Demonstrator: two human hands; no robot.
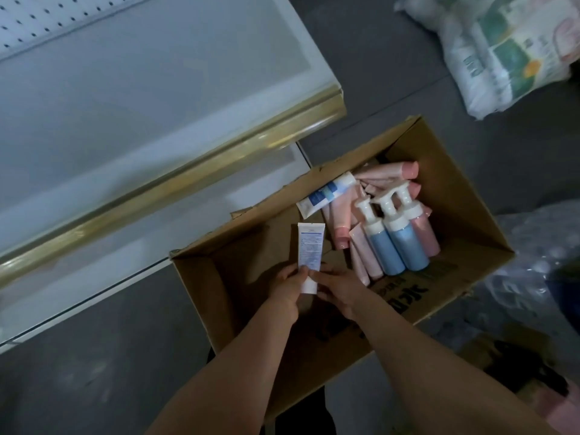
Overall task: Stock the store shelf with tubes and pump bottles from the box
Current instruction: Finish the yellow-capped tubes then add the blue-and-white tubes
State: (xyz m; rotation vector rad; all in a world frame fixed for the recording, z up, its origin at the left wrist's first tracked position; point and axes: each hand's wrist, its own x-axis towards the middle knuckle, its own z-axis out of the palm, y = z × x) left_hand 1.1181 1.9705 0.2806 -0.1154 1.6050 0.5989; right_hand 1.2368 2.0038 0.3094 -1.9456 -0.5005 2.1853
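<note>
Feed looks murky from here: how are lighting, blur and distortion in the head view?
Head view: dim, bluish light; the box interior is shadowed near the hands; the white tube has smeared, unreadable print; the gold shelf edge catches a soft sheen; the wide-angle lens bows the shelf lines; the wrapped packs at top right are blurred.

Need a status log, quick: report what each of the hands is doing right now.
Left hand: grips the white tube near its cap end.
Right hand: fingers touch the same tube's lower end; a grip cannot be told.
</note>
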